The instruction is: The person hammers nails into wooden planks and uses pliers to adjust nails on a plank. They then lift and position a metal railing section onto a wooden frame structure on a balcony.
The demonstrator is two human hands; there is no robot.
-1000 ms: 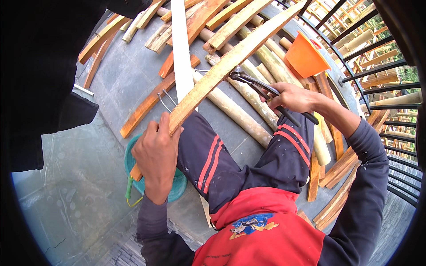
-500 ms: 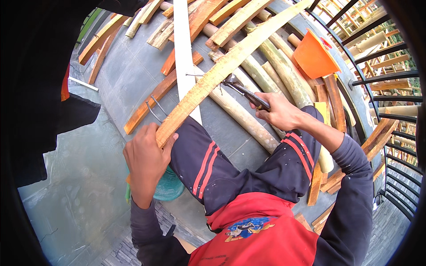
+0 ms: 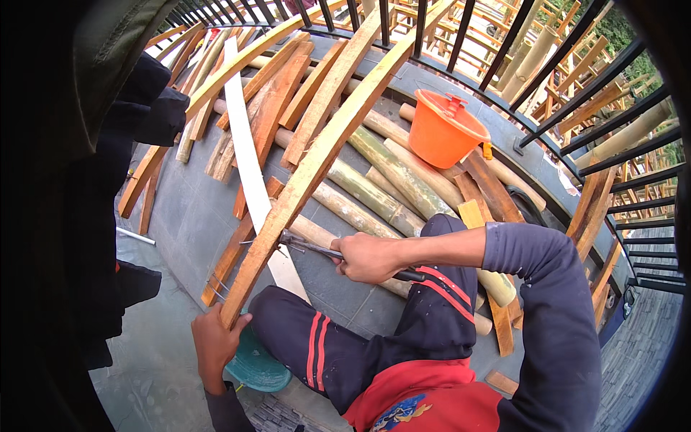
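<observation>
A long, pale wooden batten (image 3: 325, 147) slants from my left knee up to the railing. My left hand (image 3: 214, 340) is closed around its near end. In my right hand (image 3: 371, 258) is a hammer with a metal shaft and black grip (image 3: 410, 275). The hammer head (image 3: 288, 240) meets the right edge of the batten, though exactly what it touches is too small to tell. Bent nails (image 3: 219, 285) stick out on the batten's left side near my left hand, and another nail pokes out farther up, level with the hammer head.
Bamboo poles (image 3: 389, 198) and reddish wooden pieces (image 3: 277, 108) lie over the grey tiles beyond my knees. A white strip (image 3: 248, 140) passes under the batten. An orange bucket (image 3: 446, 133) stands near the black railing (image 3: 576, 90). By my left knee is a teal stool or tub (image 3: 259, 363).
The view has shifted, showing more of the railing and bucket. The hammer head has come against the batten's edge, and my right forearm now reaches farther across. My left hand keeps its hold.
</observation>
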